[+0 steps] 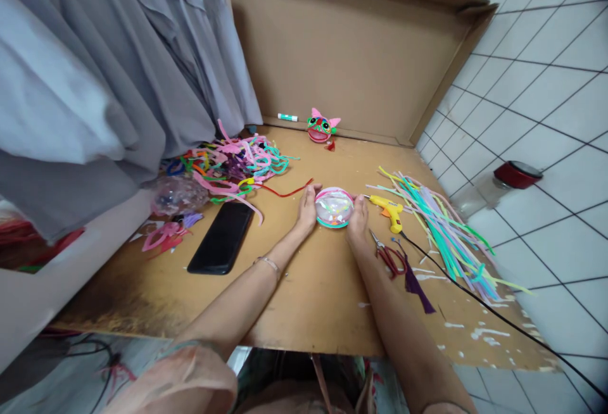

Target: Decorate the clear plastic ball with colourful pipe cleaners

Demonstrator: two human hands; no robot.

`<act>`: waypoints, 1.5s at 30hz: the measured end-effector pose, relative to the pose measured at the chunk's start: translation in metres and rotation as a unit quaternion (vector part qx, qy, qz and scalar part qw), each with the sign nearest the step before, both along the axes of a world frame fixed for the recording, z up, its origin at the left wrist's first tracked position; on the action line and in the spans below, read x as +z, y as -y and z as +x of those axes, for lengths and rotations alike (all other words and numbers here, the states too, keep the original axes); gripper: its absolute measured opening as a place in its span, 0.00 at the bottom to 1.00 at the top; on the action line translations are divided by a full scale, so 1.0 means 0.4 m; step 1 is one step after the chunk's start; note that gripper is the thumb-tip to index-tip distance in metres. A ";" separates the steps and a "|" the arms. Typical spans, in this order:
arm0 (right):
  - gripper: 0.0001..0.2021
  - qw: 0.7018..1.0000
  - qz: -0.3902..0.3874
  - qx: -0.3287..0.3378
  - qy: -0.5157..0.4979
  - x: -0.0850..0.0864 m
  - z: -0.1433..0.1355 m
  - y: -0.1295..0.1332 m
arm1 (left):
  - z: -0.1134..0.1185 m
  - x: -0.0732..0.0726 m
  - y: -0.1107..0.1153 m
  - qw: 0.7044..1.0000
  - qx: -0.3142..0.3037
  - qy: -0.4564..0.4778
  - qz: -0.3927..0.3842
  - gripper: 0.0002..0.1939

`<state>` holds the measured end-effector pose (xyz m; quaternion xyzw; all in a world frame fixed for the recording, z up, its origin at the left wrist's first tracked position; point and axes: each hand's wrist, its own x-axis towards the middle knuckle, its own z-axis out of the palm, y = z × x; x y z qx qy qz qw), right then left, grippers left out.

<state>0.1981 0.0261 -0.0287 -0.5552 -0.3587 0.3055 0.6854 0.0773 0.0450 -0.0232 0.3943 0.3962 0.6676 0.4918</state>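
Your left grip [308, 209] and right grip [358, 218] clasp the disc [334, 207] between them, though exact contact is unclear; press evenly, avoiding the glue gun [390, 209] beside the right grip.

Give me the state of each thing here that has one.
Disc: between left hand and right hand
Glue gun: on its side, cord attached
Scissors: lying flat, open or closed unclear
Phone: flat, dark
Jar: lid on
Left pipe cleaners: tangled
Right pipe cleaners: mostly straight, loosely piled
Purple tassel: lying flat
Toy face: upright
Tube: sideways
Plastic bag: crumpled
Cloth: hanging in folds
Cardboard: standing upright
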 end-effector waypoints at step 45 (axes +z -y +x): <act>0.26 0.997 0.008 0.081 0.002 0.048 -0.007 0.036 | 0.004 -0.004 0.028 0.996 -0.075 0.039 -0.013 0.23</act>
